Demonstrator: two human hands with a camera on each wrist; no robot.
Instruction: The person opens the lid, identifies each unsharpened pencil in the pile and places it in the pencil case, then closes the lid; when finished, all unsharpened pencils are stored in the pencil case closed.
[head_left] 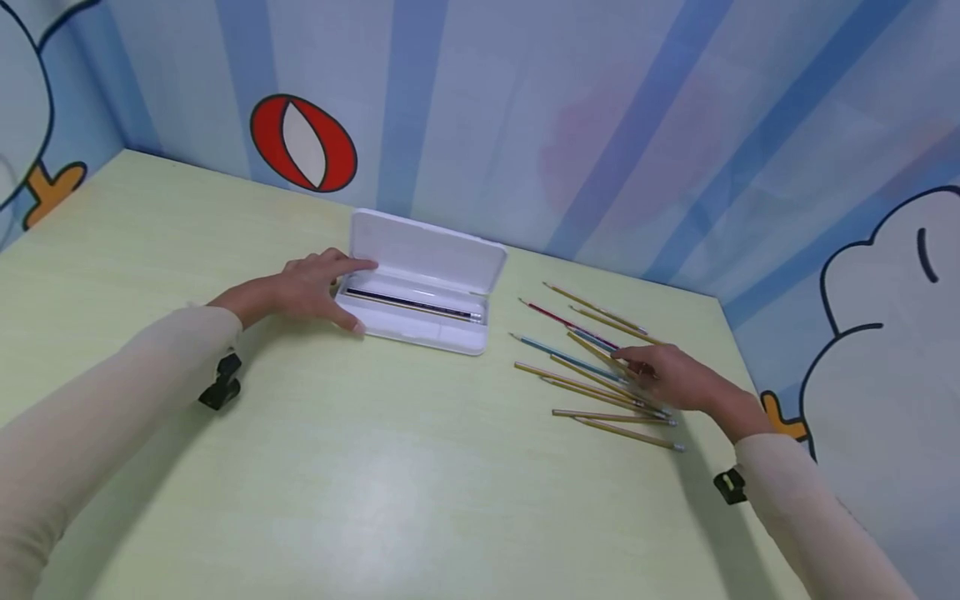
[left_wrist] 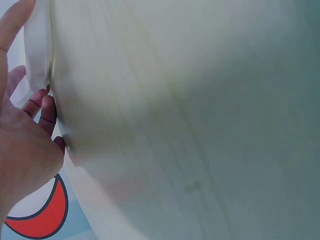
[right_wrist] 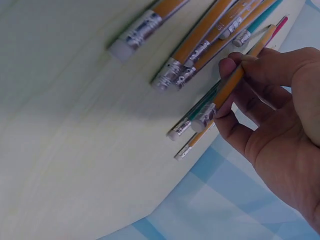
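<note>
A white pencil case (head_left: 420, 330) lies on the table with its lid (head_left: 427, 250) raised at the back. Inside it is a dark-striped pencil (head_left: 408, 305) with a white eraser. My left hand (head_left: 311, 287) holds the case's left end, thumb at the front corner and index finger by the lid. On the right, my right hand (head_left: 675, 379) pinches a yellow pencil (right_wrist: 231, 82) between thumb and fingers, its eraser end pointing back toward the wrist. Several yellow pencils (head_left: 592, 418), a blue pencil (head_left: 555, 353) and a red pencil (head_left: 558, 316) lie around and under that hand.
The pale table (head_left: 360, 483) meets a striped blue backdrop (head_left: 480, 108) at its far edge, close behind the raised lid. The loose pencils spread between the case and the table's right edge.
</note>
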